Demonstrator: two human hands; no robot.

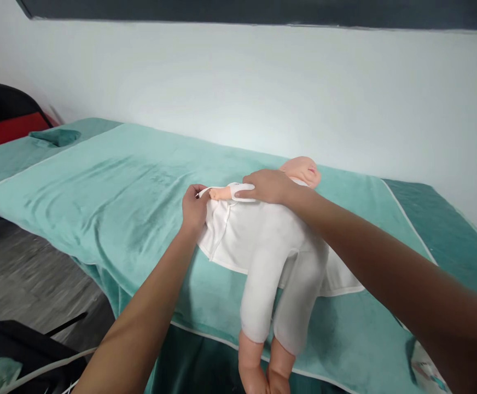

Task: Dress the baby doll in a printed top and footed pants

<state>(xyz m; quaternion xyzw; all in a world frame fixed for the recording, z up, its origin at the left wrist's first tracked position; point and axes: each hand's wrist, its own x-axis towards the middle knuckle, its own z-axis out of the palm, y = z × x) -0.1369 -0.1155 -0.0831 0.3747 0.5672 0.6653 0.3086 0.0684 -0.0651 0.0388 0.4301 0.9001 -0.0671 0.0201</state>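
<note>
A baby doll (288,241) in white clothes lies on the bed, its head (304,168) away from me and its bare feet toward me at the front edge. White fabric (230,241) is spread beneath and around its body. My left hand (195,207) pinches the edge of that white fabric beside the doll's small hand (220,193). My right hand (269,186) lies across the doll's upper body and grips the white sleeve (238,190) on its arm, thumb below and fingers above. My right hand hides part of the doll's chest.
A light green sheet (140,164) covers the bed, which stands against a white wall (222,82). Behind its left end is a black and red chair (9,117). A black object (21,350) and a pale cable (53,361) are at lower left; a partly hidden packet (425,366) is at lower right.
</note>
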